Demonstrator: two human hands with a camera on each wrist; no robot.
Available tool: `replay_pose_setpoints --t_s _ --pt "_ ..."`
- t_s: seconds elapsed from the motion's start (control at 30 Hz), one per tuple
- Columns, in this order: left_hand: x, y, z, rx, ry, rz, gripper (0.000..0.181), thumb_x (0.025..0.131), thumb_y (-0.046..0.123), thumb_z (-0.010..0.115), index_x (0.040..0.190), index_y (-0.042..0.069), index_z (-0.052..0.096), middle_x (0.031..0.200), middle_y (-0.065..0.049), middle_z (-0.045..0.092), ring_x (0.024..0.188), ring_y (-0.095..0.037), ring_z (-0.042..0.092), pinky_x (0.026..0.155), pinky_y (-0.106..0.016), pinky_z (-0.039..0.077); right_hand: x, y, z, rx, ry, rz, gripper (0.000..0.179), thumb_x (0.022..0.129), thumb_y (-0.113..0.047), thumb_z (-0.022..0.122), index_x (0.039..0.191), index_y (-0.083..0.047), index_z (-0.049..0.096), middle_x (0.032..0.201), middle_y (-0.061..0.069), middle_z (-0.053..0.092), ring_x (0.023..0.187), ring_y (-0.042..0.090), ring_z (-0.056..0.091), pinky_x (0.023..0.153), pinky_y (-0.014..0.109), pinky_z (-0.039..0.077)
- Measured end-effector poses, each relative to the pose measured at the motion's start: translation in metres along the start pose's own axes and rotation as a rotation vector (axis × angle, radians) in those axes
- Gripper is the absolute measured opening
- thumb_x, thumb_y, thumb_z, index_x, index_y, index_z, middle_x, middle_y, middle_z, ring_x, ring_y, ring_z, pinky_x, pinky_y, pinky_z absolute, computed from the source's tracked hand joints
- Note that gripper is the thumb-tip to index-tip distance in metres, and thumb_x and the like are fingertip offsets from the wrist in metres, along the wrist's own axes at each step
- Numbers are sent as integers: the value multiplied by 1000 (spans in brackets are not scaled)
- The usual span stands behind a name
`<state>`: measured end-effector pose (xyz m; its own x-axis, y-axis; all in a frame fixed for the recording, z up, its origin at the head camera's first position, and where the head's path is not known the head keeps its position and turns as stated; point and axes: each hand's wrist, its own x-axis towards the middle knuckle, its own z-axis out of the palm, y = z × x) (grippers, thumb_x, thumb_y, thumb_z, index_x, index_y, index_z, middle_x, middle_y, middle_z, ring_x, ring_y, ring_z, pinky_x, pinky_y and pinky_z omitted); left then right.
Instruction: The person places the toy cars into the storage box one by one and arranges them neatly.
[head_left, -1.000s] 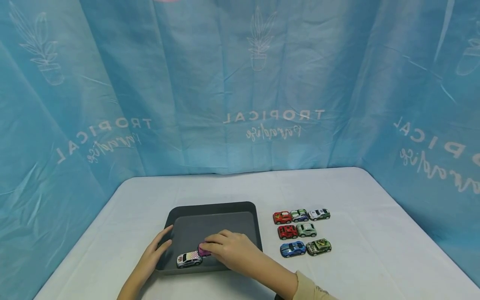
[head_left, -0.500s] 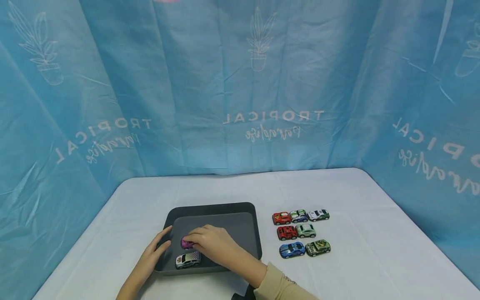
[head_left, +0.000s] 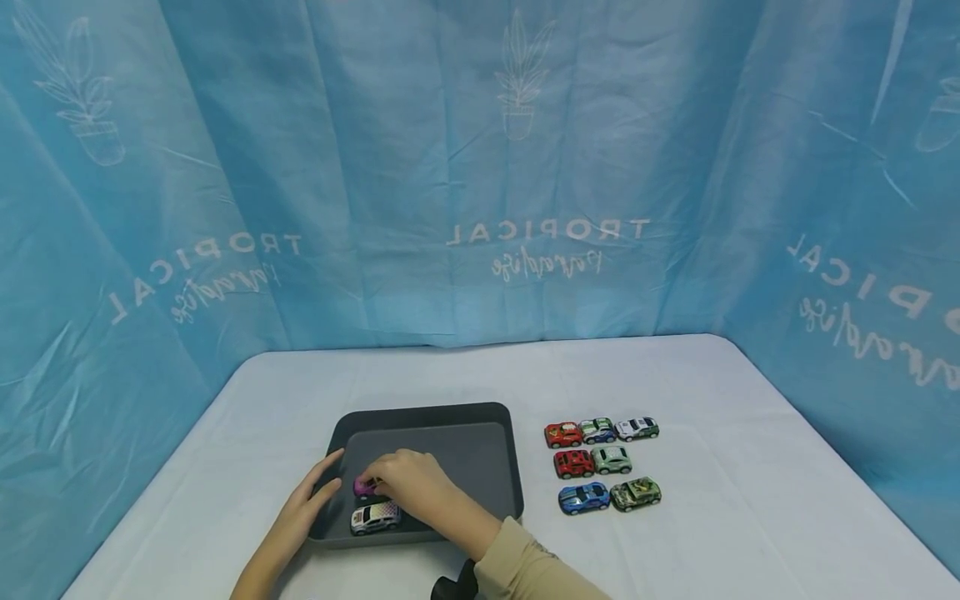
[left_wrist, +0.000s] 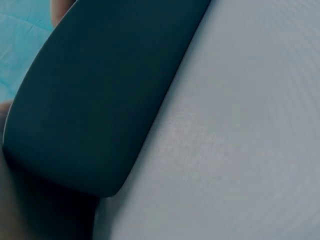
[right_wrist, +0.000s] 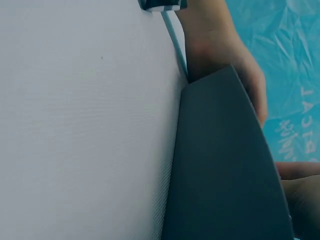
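Observation:
My right hand reaches into the dark grey baking tray, pinching a small purple toy car near the left side. Its fingers partly cover the car. Just in front of it, a white toy car with a checkered pattern stands along the tray's near edge. My left hand rests at the left rim, its finger and thumb extended over the edge. From the right wrist view, the left hand appears at the tray's corner; the tray's outer wall hides the cars.
Right of the tray stand several toy cars in three rows: a red car among those at the back, a pale green car in the middle, a blue car and a camouflage car in front. A blue curtain surrounds the white table.
My right hand has moved the purple car leftward, from beside the white car's right end to a spot behind it. The left hand has stayed at the tray's rim.

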<state>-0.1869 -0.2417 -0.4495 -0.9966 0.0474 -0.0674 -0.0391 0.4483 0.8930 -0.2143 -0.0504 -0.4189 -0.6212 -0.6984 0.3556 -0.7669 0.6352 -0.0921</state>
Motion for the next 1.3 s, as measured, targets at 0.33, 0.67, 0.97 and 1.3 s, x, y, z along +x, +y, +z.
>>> replay_pose_setpoints --t_s 0.33,0.67,0.97,1.3 --pt "-2 -2 1 -21 -11 -1 55 96 36 40 143 12 24 151 -22 11 137 -46 5 101 -71 10 5 -2 9 40 -135 59 21 80 -23 65 99 -29 69 94 -16 70 73 -4 62 53 6 43" --pt "-1 -2 2 -38 -8 3 54 96 34 40 143 12 25 151 -22 12 137 -47 4 101 -71 9 -1 1 11 17 -119 16 26 80 -24 65 105 -29 66 107 -15 66 92 1 63 61 8 49" --pt "-2 -2 2 -24 0 -15 55 96 35 41 142 11 25 150 -22 13 137 -47 5 101 -71 10 -8 6 4 -75 -74 10 28 86 -29 60 114 -31 61 113 -15 63 103 4 60 78 17 52" --pt "0 1 1 -23 6 -14 56 95 37 41 142 11 26 150 -22 14 137 -46 5 101 -72 9 -16 12 -6 -156 -68 20 37 92 -47 42 125 -33 53 133 -13 50 123 9 47 107 44 34"
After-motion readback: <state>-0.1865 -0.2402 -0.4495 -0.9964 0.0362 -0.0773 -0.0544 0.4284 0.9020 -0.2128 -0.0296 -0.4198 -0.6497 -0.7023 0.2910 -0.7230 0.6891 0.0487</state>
